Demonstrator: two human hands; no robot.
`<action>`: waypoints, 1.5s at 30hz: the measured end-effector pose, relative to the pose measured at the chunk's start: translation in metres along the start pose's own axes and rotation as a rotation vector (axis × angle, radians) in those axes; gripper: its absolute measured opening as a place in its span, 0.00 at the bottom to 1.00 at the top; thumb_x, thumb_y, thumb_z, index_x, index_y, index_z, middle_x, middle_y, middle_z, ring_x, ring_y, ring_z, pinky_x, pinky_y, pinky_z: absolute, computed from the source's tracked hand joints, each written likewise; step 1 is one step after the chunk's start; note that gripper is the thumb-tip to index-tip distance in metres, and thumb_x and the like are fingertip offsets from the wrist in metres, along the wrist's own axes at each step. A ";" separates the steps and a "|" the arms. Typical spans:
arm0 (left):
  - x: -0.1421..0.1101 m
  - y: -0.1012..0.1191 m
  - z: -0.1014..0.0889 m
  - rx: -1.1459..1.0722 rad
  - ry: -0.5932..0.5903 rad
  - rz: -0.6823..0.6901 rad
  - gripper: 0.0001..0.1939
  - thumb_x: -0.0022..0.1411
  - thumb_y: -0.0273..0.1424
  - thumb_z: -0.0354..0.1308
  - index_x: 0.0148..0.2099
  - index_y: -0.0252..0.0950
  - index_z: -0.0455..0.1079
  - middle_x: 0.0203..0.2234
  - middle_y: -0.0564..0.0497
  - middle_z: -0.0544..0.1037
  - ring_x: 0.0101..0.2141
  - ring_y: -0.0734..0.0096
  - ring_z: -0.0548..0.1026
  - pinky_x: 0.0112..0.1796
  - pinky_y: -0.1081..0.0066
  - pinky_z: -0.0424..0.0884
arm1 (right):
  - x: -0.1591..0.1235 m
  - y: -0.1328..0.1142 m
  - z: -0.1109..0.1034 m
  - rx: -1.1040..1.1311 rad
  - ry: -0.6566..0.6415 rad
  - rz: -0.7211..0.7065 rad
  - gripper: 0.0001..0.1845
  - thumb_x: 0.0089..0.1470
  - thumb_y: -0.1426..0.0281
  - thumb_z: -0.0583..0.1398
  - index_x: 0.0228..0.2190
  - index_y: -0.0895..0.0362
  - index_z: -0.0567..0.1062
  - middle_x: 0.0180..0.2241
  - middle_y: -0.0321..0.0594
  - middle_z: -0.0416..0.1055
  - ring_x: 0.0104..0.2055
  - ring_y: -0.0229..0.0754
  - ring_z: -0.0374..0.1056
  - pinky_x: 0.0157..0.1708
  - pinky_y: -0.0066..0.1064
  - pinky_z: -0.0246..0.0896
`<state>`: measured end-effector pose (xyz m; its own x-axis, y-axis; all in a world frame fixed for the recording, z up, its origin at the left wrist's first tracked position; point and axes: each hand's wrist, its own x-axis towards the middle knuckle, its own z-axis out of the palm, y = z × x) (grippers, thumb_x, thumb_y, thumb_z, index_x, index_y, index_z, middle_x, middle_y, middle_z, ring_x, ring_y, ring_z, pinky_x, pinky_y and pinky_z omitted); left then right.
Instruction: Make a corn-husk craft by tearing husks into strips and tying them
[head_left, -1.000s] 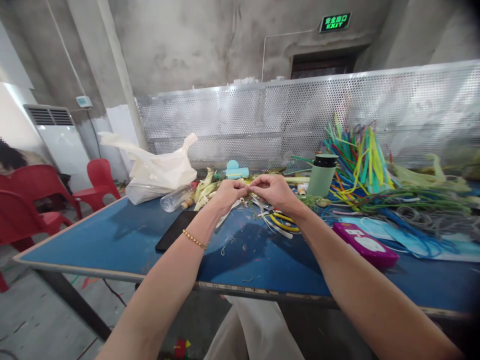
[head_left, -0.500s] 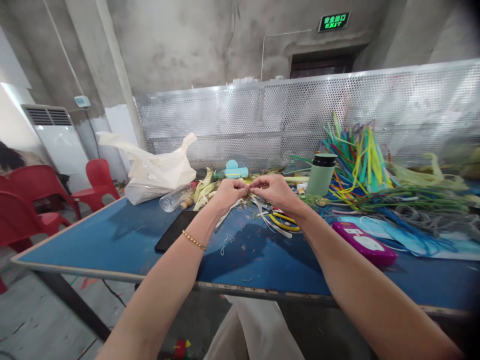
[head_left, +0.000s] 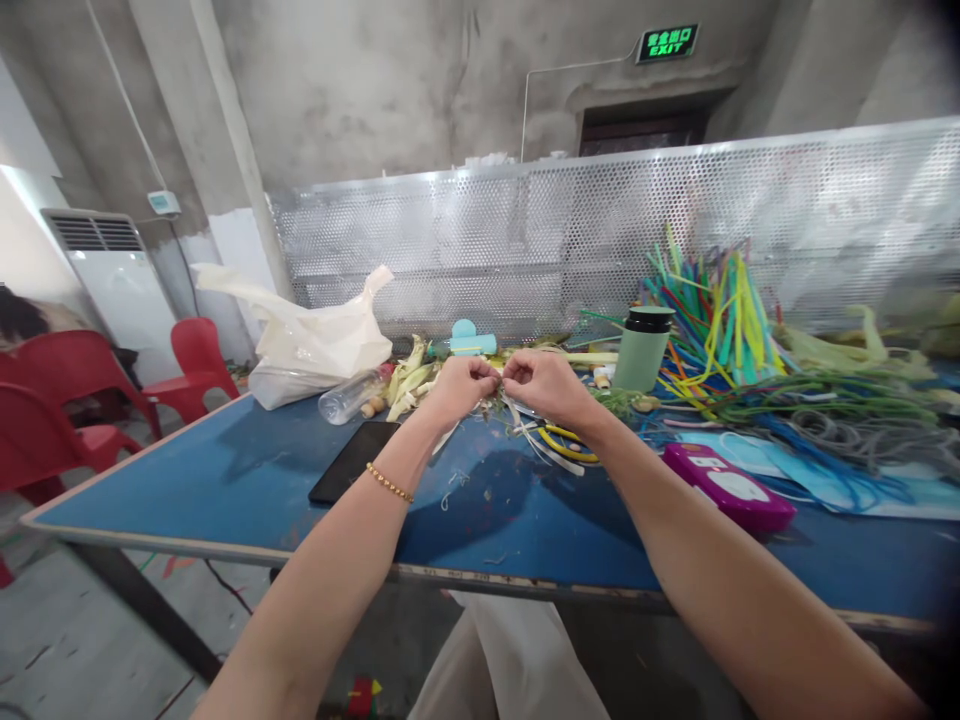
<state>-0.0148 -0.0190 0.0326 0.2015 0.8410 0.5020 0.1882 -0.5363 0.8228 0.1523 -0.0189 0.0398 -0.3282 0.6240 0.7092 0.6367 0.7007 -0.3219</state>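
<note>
White strips are laid on the blue table, just by the hands. Their long way is slanted toward the near edge and the right end. The left hand and right hand are brought close together, nearer the far edge. Their fingers are pinched narrow; whether a tiny bit is held cannot be told. A green jar is stood upright past the right hand.

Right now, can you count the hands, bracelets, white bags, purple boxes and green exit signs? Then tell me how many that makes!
Hands: 2, the left hand and the right hand
Bracelet: 1
White bag: 1
Purple box: 1
Green exit sign: 1
Total: 6
</note>
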 end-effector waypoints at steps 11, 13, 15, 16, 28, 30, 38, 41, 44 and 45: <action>-0.001 0.001 -0.003 -0.274 -0.106 -0.152 0.09 0.45 0.29 0.67 0.23 0.30 0.71 0.19 0.52 0.71 0.23 0.78 0.64 0.29 0.71 0.58 | -0.002 -0.004 -0.007 -0.256 -0.039 -0.191 0.04 0.49 0.75 0.58 0.24 0.57 0.70 0.27 0.37 0.68 0.29 0.38 0.60 0.29 0.29 0.48; -0.001 0.001 -0.003 -0.284 -0.102 -0.176 0.08 0.46 0.28 0.66 0.22 0.30 0.71 0.19 0.51 0.71 0.23 0.77 0.64 0.29 0.71 0.58 | -0.002 -0.006 -0.008 -0.284 -0.053 -0.185 0.04 0.49 0.75 0.58 0.24 0.57 0.70 0.27 0.38 0.68 0.29 0.38 0.60 0.29 0.29 0.47; -0.001 0.001 -0.003 -0.277 -0.100 -0.193 0.07 0.46 0.27 0.65 0.21 0.30 0.71 0.18 0.52 0.71 0.23 0.78 0.64 0.28 0.72 0.57 | -0.002 -0.007 -0.008 -0.303 -0.070 -0.176 0.04 0.50 0.75 0.58 0.25 0.57 0.70 0.28 0.38 0.68 0.29 0.38 0.60 0.29 0.30 0.47; -0.001 0.001 -0.003 -0.271 -0.099 -0.200 0.07 0.46 0.26 0.65 0.21 0.30 0.71 0.18 0.52 0.71 0.22 0.78 0.64 0.28 0.72 0.57 | -0.002 -0.007 -0.008 -0.309 -0.076 -0.175 0.04 0.50 0.75 0.58 0.25 0.57 0.70 0.28 0.38 0.68 0.29 0.38 0.60 0.29 0.30 0.47; 0.002 -0.003 -0.005 -0.244 -0.086 -0.198 0.06 0.43 0.25 0.67 0.22 0.29 0.72 0.17 0.53 0.71 0.22 0.79 0.65 0.29 0.72 0.58 | -0.002 -0.008 -0.007 -0.236 -0.063 -0.156 0.04 0.51 0.75 0.58 0.26 0.57 0.73 0.30 0.40 0.71 0.31 0.39 0.63 0.31 0.30 0.51; 0.003 -0.004 -0.006 -0.251 -0.083 -0.179 0.07 0.43 0.27 0.67 0.22 0.29 0.72 0.17 0.53 0.71 0.22 0.79 0.65 0.29 0.72 0.59 | -0.001 -0.007 -0.007 -0.152 -0.022 -0.122 0.05 0.50 0.74 0.59 0.28 0.58 0.75 0.30 0.40 0.73 0.31 0.39 0.65 0.32 0.29 0.53; 0.008 -0.010 -0.007 -0.364 0.018 -0.121 0.09 0.41 0.28 0.68 0.23 0.29 0.73 0.19 0.52 0.73 0.23 0.78 0.67 0.30 0.72 0.60 | 0.000 -0.009 -0.001 -0.016 0.003 0.042 0.07 0.47 0.71 0.60 0.24 0.59 0.79 0.24 0.39 0.75 0.28 0.39 0.67 0.31 0.29 0.57; 0.008 -0.011 -0.006 -0.369 0.028 -0.119 0.08 0.41 0.28 0.68 0.24 0.30 0.73 0.19 0.52 0.73 0.23 0.78 0.66 0.30 0.72 0.60 | -0.001 -0.011 0.002 -0.018 0.011 0.056 0.07 0.46 0.70 0.61 0.24 0.59 0.79 0.25 0.39 0.76 0.28 0.39 0.67 0.31 0.29 0.57; 0.007 -0.008 -0.004 -0.352 0.007 -0.124 0.09 0.41 0.29 0.69 0.25 0.29 0.73 0.19 0.52 0.73 0.23 0.78 0.66 0.29 0.72 0.60 | -0.002 -0.013 0.004 -0.007 0.033 0.093 0.08 0.45 0.70 0.59 0.22 0.59 0.78 0.23 0.39 0.74 0.27 0.38 0.66 0.29 0.29 0.56; 0.006 -0.007 -0.004 -0.348 -0.002 -0.125 0.10 0.40 0.29 0.69 0.25 0.29 0.73 0.19 0.52 0.73 0.23 0.78 0.67 0.29 0.72 0.60 | -0.002 -0.014 0.004 0.008 0.036 0.110 0.08 0.45 0.70 0.59 0.22 0.60 0.78 0.22 0.39 0.73 0.26 0.38 0.66 0.29 0.29 0.56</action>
<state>-0.0189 -0.0094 0.0310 0.1999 0.8982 0.3914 -0.1262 -0.3725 0.9194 0.1415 -0.0282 0.0399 -0.2313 0.6847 0.6912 0.6620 0.6314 -0.4039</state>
